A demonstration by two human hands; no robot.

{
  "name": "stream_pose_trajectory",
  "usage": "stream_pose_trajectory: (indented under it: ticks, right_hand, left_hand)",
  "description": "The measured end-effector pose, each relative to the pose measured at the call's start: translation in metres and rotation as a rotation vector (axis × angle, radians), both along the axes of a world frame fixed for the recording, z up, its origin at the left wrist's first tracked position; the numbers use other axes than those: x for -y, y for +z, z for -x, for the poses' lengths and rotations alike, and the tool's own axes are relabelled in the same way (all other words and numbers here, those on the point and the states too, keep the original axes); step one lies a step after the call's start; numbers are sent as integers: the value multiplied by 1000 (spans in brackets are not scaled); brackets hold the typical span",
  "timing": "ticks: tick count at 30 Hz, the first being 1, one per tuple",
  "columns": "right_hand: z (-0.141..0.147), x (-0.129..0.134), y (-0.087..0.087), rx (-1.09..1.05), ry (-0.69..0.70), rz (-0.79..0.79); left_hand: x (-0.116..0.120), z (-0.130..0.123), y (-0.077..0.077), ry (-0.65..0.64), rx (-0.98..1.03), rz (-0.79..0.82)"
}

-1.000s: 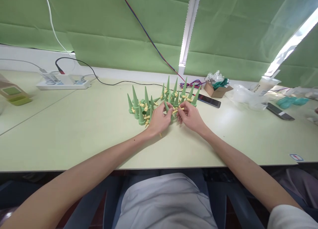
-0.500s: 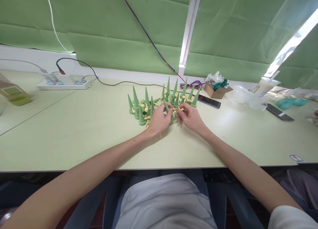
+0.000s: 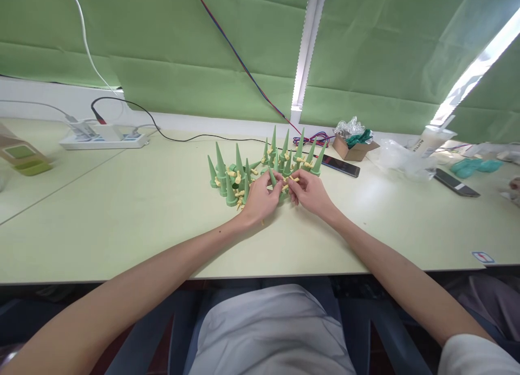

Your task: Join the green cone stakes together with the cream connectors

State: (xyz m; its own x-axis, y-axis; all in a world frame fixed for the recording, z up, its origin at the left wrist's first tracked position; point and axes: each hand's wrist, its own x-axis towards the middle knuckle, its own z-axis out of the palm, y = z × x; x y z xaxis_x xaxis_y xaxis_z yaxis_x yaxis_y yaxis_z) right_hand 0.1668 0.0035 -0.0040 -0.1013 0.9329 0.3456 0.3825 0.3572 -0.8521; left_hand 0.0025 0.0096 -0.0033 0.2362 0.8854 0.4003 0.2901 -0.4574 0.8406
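A: What has moved?
B: Barely anything; your view has tilted slightly, and your hands have kept their pose.
A: Where is the piece?
B: The green cone (image 3: 272, 176) stands between your left hand's (image 3: 262, 198) thumb and fingers, closed around it. Your right hand (image 3: 312, 192) pinches a small yellow peg (image 3: 293, 180) at its fingertips, just beside the cone.
A: And around them?
B: Smooth, matte, pointed green cones (image 3: 220, 161) with yellow pegs among them stand on your pale, glossy table (image 3: 134, 218), beyond your hands and to their left.
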Motion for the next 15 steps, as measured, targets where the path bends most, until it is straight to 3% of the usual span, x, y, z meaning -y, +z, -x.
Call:
stream_pose_trajectory:
  ticks: [15]
  right_hand:
    - [1, -2, 0, -189, 74, 72]
  left_hand:
    - [5, 0, 2, -27, 57, 51]
